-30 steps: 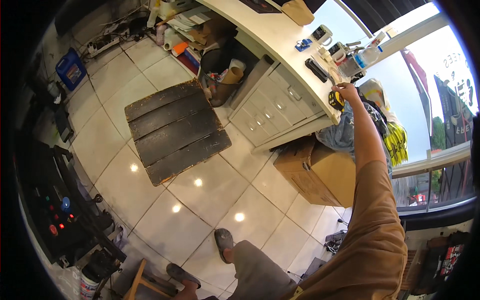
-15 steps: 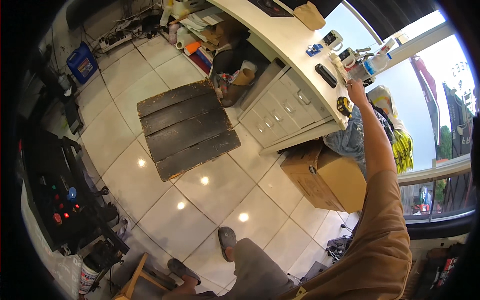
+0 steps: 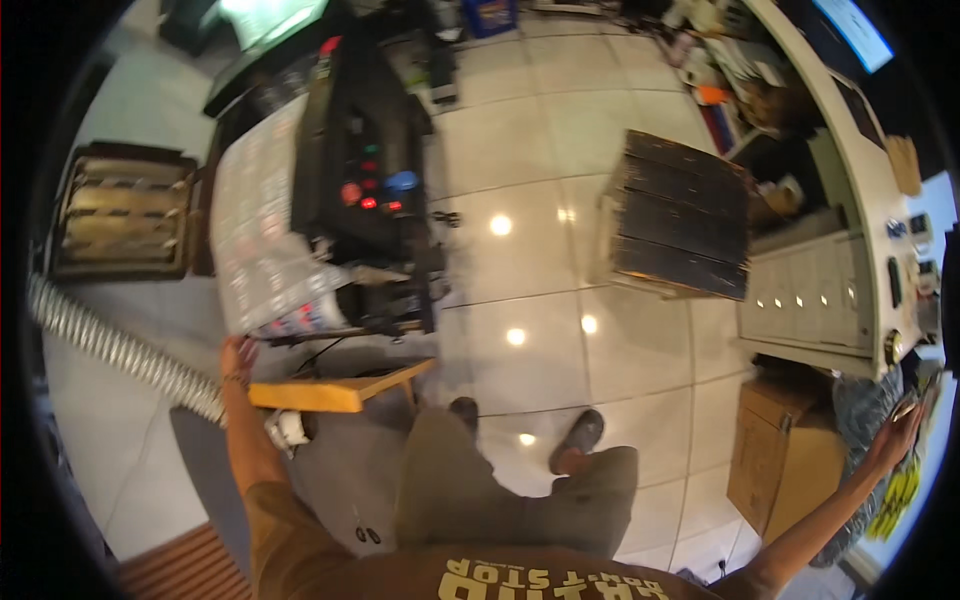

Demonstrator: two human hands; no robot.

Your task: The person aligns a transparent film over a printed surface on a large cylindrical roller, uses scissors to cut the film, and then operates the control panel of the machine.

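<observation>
My left hand (image 3: 238,356) reaches out to the left with its fingers spread, fingertips at the near edge of a large printed sheet (image 3: 255,235). That sheet lies flat beside a black machine (image 3: 365,185) with red lights and a blue knob. My right hand (image 3: 897,435) is stretched far to the right, below the end of a white counter (image 3: 868,190). It holds a small, pale, flat object (image 3: 906,408) in its fingertips; the object is too blurred to identify.
A wooden stool (image 3: 335,395) stands just right of my left arm, a silver ribbed duct (image 3: 110,345) to its left. A dark slatted wooden block (image 3: 685,215), a white drawer cabinet (image 3: 812,295) and a cardboard box (image 3: 785,455) stand on the tiled floor.
The view has swung left from the counter to the machine. My right hand has come off the counter's edge and dropped lower. My left hand has come into view at the sheet.
</observation>
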